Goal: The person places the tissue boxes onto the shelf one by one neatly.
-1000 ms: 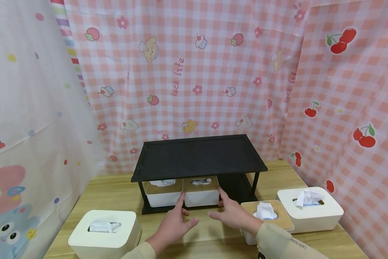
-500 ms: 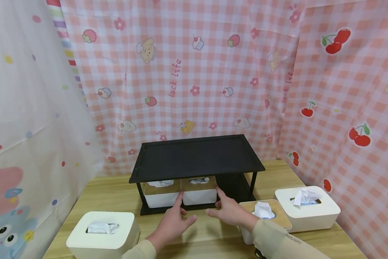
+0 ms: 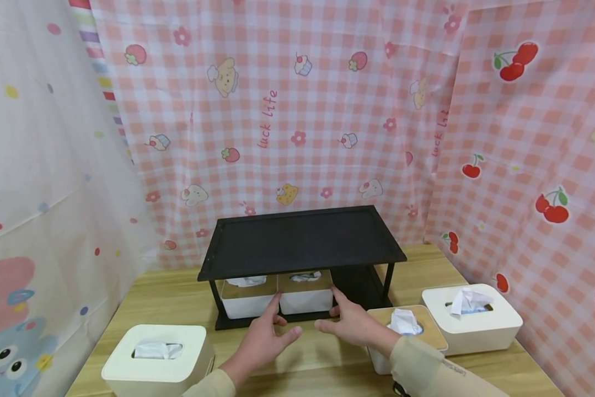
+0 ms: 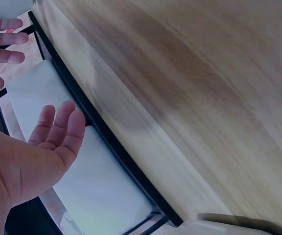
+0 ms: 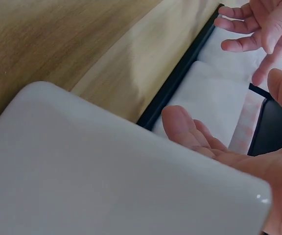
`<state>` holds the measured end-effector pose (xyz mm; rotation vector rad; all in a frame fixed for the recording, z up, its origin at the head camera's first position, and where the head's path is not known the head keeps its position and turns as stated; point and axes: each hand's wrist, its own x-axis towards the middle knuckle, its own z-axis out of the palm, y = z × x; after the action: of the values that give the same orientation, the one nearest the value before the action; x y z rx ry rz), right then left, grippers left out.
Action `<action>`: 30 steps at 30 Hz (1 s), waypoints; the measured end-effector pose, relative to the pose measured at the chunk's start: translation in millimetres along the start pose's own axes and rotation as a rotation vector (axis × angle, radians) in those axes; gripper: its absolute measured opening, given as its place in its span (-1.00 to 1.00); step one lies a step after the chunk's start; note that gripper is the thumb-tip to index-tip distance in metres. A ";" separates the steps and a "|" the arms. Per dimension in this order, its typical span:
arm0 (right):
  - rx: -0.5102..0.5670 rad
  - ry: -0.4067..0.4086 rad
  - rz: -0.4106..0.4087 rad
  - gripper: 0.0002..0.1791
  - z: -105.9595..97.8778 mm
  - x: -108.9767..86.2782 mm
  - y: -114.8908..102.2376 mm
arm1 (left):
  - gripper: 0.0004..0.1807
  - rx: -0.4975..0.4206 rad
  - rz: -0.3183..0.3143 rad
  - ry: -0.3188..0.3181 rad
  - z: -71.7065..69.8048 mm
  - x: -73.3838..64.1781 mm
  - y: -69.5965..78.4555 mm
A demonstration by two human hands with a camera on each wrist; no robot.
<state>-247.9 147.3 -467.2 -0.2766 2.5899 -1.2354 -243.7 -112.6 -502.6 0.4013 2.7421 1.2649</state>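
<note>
Two white tissue boxes with wood-coloured lids stand side by side under a black two-tier rack [image 3: 302,242]: a left box [image 3: 250,307] and a right box [image 3: 306,301]. My left hand [image 3: 264,342] reaches to where the two meet, its index fingertip at the right box's front left corner and its thumb spread away. At that box's right side is my right hand [image 3: 357,326], fingers extended along the corner. In the left wrist view, the fingers of my left hand [image 4: 33,161] lie loosely bent before the white box fronts. The rack's top hides the boxes' rear parts.
A cream tissue box [image 3: 153,353] stands at the front left of the wooden table [image 3: 153,298]. On the right are a wood-lidded tissue box [image 3: 426,325], partly behind my right forearm, and another cream tissue box [image 3: 476,325]. Patterned cloth [image 3: 302,110] hangs behind.
The head view has shifted slightly. Both hands keep nearly the same place at the right box, and the boxes show no clear movement.
</note>
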 end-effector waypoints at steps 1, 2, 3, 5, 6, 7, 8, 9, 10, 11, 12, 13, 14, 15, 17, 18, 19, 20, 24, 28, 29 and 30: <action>0.003 0.000 -0.003 0.23 -0.9 -1.2 -0.8 | 0.16 -0.006 -0.002 -0.002 -0.7 -0.8 -0.5; 0.007 -0.002 -0.008 0.23 -1.9 -2.7 -1.6 | 0.16 -0.007 0.000 -0.003 -1.4 -1.9 -0.9; 0.010 -0.003 -0.014 0.23 -2.9 -4.3 -2.1 | 0.16 -0.011 -0.001 -0.006 -2.0 -3.1 -1.0; 0.013 -0.006 -0.028 0.21 -5.4 -8.2 -3.4 | 0.15 -0.023 0.000 -0.014 -3.1 -6.0 -0.6; 0.017 -0.009 -0.035 0.20 -6.9 -10.7 -4.2 | 0.15 -0.027 0.001 -0.019 -3.2 -7.6 -0.4; 0.019 -0.013 -0.043 0.19 -8.3 -13.1 -4.6 | 0.15 -0.031 0.003 -0.024 -3.2 -9.5 0.2; 0.021 -0.017 -0.049 0.18 -9.6 -15.6 -4.7 | 0.14 -0.037 0.003 -0.029 -3.2 -11.6 1.0; 0.024 -0.021 -0.052 0.18 -10.9 -18.2 -4.9 | 0.14 -0.044 0.006 -0.033 -3.2 -13.7 2.0; 0.028 -0.025 -0.054 0.17 -12.2 -20.9 -5.2 | 0.14 -0.053 0.010 -0.037 -3.2 -15.8 2.8; 0.028 -0.028 -0.058 0.17 -13.6 -23.7 -5.3 | 0.14 -0.059 0.012 -0.041 -3.1 -18.0 3.4; 0.030 -0.029 -0.059 0.17 -14.6 -26.7 -4.9 | 0.13 -0.065 0.016 -0.046 -3.2 -20.4 3.8; 0.029 -0.029 -0.065 0.17 -15.8 -29.6 -4.5 | 0.13 -0.071 0.019 -0.050 -3.2 -23.0 4.1; 0.030 -0.026 -0.071 0.17 -16.8 -32.9 -4.0 | 0.12 -0.080 0.020 -0.056 -3.3 -25.6 4.2; 0.030 -0.022 -0.077 0.16 -18.2 -36.7 -3.6 | 0.11 -0.092 0.019 -0.063 -3.4 -28.2 4.1; 0.027 -0.011 -0.093 0.14 -21.7 -45.0 -1.4 | 0.09 -0.116 0.014 -0.084 -3.0 -32.6 4.1; 0.032 -0.007 -0.100 0.12 -23.5 -49.2 -0.5 | 0.07 -0.130 0.014 -0.093 -2.6 -34.7 4.5; 0.034 -0.003 -0.111 0.11 -25.6 -53.1 0.4 | 0.06 -0.150 0.010 -0.100 -1.9 -36.4 5.1; 0.032 0.002 -0.124 0.09 -27.6 -56.9 0.8 | 0.04 -0.170 0.010 -0.106 -0.9 -37.9 5.8; 0.015 0.013 -0.181 0.03 -35.7 -68.5 2.3 | 0.00 -0.258 0.010 -0.130 7.1 -42.2 11.4; -0.005 0.046 -0.199 -0.04 -43.7 -76.6 5.1 | -0.02 -0.354 -0.022 -0.173 24.1 -44.1 18.3; -0.009 0.060 -0.192 -0.05 -45.7 -77.5 5.9 | -0.02 -0.381 -0.030 -0.179 29.2 -44.4 20.0; -0.010 0.075 -0.187 -0.06 -47.7 -78.5 6.9 | -0.02 -0.399 -0.039 -0.182 34.4 -44.6 21.5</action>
<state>-188.7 208.4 -432.0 -0.4940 2.6854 -1.3177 -189.9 -86.4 -509.7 0.3971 2.2653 1.6268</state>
